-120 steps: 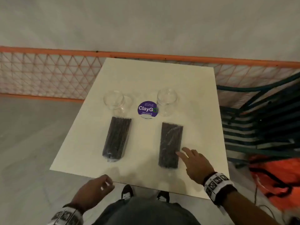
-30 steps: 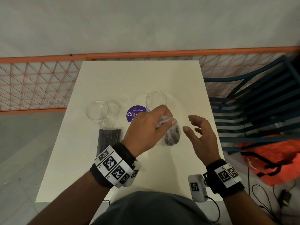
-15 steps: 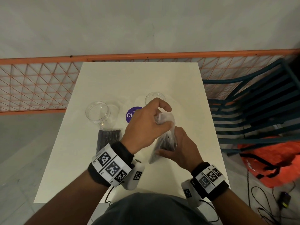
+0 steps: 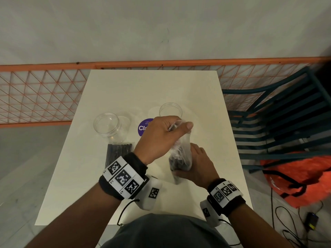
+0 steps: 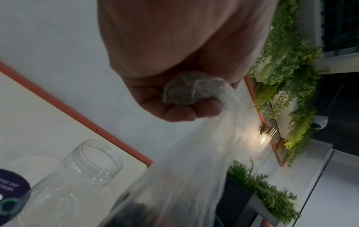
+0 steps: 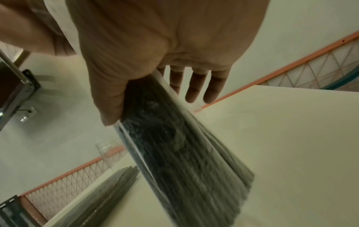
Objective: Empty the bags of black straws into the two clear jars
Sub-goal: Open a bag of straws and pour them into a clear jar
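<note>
Above the cream table (image 4: 125, 90) I hold one clear bag of black straws (image 4: 180, 158) upright. My left hand (image 4: 161, 136) pinches the bag's bunched plastic top (image 5: 192, 90). The bag's lower part (image 6: 184, 145) sits in my right hand (image 4: 198, 163), thumb on one side and fingers behind. An open clear jar (image 4: 170, 110) stands just beyond the hands. Further left stands a second clear jar (image 4: 106, 126). In front of it a second bag of straws (image 4: 118, 152) lies flat, partly hidden by my left wrist.
A purple round sticker (image 4: 143, 127) lies between the jars. An orange mesh fence (image 4: 35, 95) runs behind and left of the table. Teal chairs (image 4: 279, 122) and an orange bag (image 4: 300, 178) stand to the right. Cables lie on the floor (image 4: 286, 221).
The right bag has come off the table. My left hand holds its top, and my right hand, open beside it a second ago, now grips its lower part.
</note>
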Demonstrator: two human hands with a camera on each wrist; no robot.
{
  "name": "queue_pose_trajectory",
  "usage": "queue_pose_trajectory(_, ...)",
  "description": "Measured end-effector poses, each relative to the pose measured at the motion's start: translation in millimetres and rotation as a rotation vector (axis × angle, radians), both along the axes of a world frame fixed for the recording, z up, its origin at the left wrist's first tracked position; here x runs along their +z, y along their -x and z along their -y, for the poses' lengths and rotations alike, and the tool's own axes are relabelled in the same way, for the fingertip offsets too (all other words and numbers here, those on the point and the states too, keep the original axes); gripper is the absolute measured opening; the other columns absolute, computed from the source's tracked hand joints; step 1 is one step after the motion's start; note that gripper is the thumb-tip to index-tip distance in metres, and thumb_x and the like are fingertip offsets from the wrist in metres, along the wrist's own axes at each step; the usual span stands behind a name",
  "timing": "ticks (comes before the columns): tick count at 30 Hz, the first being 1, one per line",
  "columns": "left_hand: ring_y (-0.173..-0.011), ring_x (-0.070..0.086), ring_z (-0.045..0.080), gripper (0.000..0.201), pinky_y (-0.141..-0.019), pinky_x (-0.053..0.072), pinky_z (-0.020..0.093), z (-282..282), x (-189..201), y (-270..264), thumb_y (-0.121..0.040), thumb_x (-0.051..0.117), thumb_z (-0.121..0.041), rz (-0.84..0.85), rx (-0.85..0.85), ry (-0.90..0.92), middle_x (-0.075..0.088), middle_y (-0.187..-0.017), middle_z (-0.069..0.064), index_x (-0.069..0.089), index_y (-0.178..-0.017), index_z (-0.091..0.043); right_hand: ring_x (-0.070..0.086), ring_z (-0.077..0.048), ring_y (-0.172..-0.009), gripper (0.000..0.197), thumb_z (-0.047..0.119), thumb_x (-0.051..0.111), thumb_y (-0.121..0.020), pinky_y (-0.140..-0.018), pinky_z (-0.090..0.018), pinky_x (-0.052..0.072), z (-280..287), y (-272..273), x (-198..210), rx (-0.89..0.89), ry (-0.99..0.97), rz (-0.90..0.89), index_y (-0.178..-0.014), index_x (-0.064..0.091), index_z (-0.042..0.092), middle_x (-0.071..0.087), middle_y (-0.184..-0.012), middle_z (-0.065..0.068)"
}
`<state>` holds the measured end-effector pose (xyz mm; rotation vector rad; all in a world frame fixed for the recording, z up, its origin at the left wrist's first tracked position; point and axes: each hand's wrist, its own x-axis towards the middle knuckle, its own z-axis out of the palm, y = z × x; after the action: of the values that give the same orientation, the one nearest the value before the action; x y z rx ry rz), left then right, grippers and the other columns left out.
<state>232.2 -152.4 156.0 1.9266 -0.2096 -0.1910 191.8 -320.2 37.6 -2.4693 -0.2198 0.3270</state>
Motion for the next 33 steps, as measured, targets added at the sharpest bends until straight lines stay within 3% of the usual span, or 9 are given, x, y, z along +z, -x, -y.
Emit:
queue_pose_trajectory(3,-0.052,0.056,0.004,0.03,-0.06,0.048,0.023,3.4,6.2,1.7,-0.094,0.062,-0.037,-0.04,-0.061,0.028,0.065,-0.053,-0.018,0.078,-0.086,-0.013,0.048,-0.015,-0.102,0.073,0.056,0.075,-0.055,-0.08,-0.031,0.044,0.7,0.0,-8.4,-0.066,-0.082,-0.065,-0.117,0.05,0.026,0.051,-0.107,0.02)
queue_pose_trajectory(7,-0.061,0.054,0.001,0.038,-0.069,0.041,0.016,6.4,6.4,2.2,-0.092,0.058,-0.049,-0.095,-0.136,0.133,0.063,-0.058,-0.014,0.075,-0.106,-0.018,0.058,-0.018,-0.099,0.06,0.045,0.082,-0.057,-0.083,-0.041,0.052,-0.2,-3.6,-17.6,-0.141,-0.19,-0.123,-0.107,0.054,0.026,0.062,-0.104,0.009)
queue_pose_trajectory(9,-0.075,0.06,0.005,0.056,-0.077,0.045,0.026,0.9,-2.0,1.8,-0.08,0.06,-0.068,-0.069,-0.129,0.121,0.065,-0.069,-0.016,0.064,-0.121,-0.03,0.062,-0.021,-0.097,0.052,0.034,0.085,-0.062,-0.084,-0.039,0.052,-0.9,-5.8,-14.1,-0.206,-0.212,-0.142,-0.104,0.055,0.027,0.067,-0.108,0.0)
queue_pose_trajectory(13,-0.123,0.054,-0.001,0.117,-0.098,0.047,0.02,-26.6,-42.0,12.9,-0.05,0.069,-0.085,-0.013,-0.095,0.08,0.053,-0.137,-0.017,0.032,-0.148,-0.033,0.063,-0.017,-0.097,0.054,0.031,0.085,-0.066,-0.078,-0.03,0.051,-0.4,-6.4,-15.0,-0.201,-0.267,-0.145,-0.111,0.055,0.031,0.067,-0.106,0.007)
queue_pose_trajectory(16,-0.126,0.044,-0.017,0.136,-0.102,0.038,0.01,-33.4,-85.2,29.7,-0.043,0.08,-0.078,-0.209,-0.104,0.057,0.047,-0.145,-0.017,0.019,-0.153,-0.028,0.058,-0.008,-0.091,0.058,0.035,0.086,-0.065,-0.065,-0.006,0.039,1.6,-2.8,-18.2,-0.163,-0.256,-0.157,-0.115,0.055,0.03,0.06,-0.099,0.015)
queue_pose_trajectory(20,-0.119,0.057,-0.004,0.092,-0.094,0.047,0.008,-14.1,-124.5,44.5,-0.063,0.09,-0.043,-0.321,-0.088,0.006,0.06,-0.126,-0.018,0.04,-0.137,-0.026,0.061,-0.011,-0.094,0.069,0.034,0.085,-0.064,-0.071,-0.006,0.042,4.1,3.7,-24.7,-0.128,-0.277,-0.181,-0.124,0.052,0.024,0.06,-0.101,0.017)
queue_pose_trajectory(24,-0.099,0.068,0.01,0.038,-0.087,0.054,0.017,2.5,-145.0,50.4,-0.075,0.086,-0.029,-0.241,0.04,-0.072,0.074,-0.111,0.003,0.067,-0.108,-0.027,0.062,-0.013,-0.102,0.068,0.032,0.083,-0.069,-0.083,-0.019,0.044,5.2,6.1,-32.2,-0.171,-0.288,-0.209,-0.128,0.05,0.026,0.059,-0.105,0.018)
queue_pose_trajectory(29,-0.118,0.058,0.029,0.037,-0.096,0.04,0.016,0.9,-164.0,51.7,-0.099,0.056,-0.024,-0.41,-0.006,-0.234,0.064,-0.125,0.017,0.058,-0.13,-0.004,0.056,-0.014,-0.098,0.063,0.027,0.082,-0.072,-0.085,-0.024,0.041,6.3,3.7,-20.3,-0.236,-0.28,-0.182,-0.126,0.05,0.02,0.053,-0.101,0.013)
queue_pose_trajectory(33,-0.117,0.055,0.021,0.043,-0.095,0.041,0.006,-0.3,-167.7,43.5,-0.096,0.062,-0.028,-0.379,-0.058,-0.288,0.062,-0.115,0.0,0.055,-0.132,-0.005,0.049,-0.006,-0.098,0.068,0.032,0.081,-0.073,-0.088,-0.02,0.038,3.3,-0.7,-23.5,-0.211,-0.241,-0.226,-0.132,0.047,0.023,0.051,-0.106,0.015)
